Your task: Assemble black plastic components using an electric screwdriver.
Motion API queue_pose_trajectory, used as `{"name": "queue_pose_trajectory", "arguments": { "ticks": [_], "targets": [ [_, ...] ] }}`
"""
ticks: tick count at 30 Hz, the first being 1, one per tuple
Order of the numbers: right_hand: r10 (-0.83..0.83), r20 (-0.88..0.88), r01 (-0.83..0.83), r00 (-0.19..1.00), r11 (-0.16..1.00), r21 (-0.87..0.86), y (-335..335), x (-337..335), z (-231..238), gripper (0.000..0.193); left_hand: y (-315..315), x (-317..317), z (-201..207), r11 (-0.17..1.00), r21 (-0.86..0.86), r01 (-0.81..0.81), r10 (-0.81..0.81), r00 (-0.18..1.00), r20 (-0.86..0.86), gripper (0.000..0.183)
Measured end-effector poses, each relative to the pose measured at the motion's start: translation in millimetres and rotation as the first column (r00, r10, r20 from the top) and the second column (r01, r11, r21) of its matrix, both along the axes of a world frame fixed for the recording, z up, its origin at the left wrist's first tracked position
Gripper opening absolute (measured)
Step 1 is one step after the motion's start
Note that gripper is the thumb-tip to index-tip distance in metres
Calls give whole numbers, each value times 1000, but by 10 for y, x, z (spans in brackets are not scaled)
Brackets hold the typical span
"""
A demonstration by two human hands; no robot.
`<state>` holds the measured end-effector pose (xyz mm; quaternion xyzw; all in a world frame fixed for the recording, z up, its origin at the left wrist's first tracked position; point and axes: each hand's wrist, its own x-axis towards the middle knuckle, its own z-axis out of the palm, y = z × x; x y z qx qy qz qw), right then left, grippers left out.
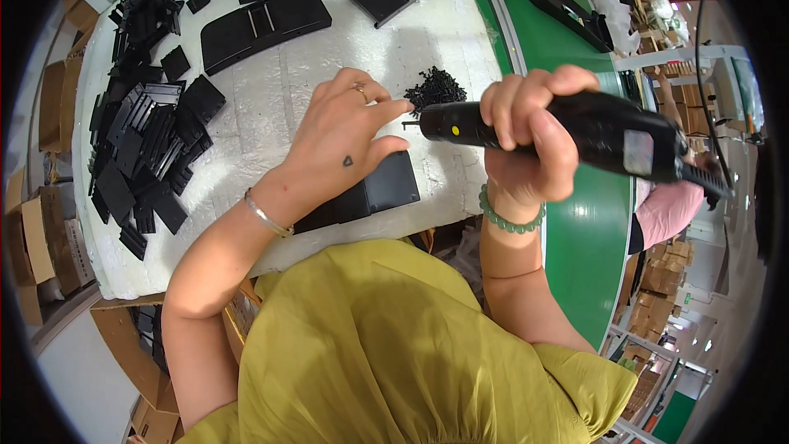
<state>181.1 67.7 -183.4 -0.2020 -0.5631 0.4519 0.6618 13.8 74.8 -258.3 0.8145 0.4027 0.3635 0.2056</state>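
One black, cylindrical, corded power screwdriver (612,129) sits roughly level in the right hand (546,144), fingers wrapped round the body, thin metal bit (411,123) pointing left. Left hand (333,136) open: thumb and index apart, fingertips just beside the bit tip. Heap of small black screws (440,89) on the white table (460,173), just beyond the bit. Smooth flat black panel (394,182) at the near edge, partly hidden by the left arm.
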Motion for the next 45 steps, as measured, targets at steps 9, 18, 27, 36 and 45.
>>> {"name": "queue_pose_trajectory", "arguments": {
  "ticks": [9, 18, 27, 36, 45],
  "targets": [
    [201, -51, -195, 978, 976, 93, -180, 120, 259, 33, -85, -19, 125, 1000, 10, -3, 2, 992, 122, 14],
    [298, 48, -302, 953, 942, 144, -258, 77, 367, 31, -205, -78, 171, 993, 103, 48, -66, 982, 176, 15],
    [290, 149, -309, 946, 942, 132, -347, -94, 195, 30, -430, -227, 212, 998, 38, -41, 36, 991, 128, 37],
    [355, 275, -360, 893, 932, -33, -576, -218, 124, 30, -567, -529, -48, 974, -177, -144, 128, 987, -99, 47],
    [406, 305, -392, 861, 914, -108, -603, -283, 31, 28, -582, -501, -132, 918, -378, -116, 78, 990, -116, 37]
  ]
}}
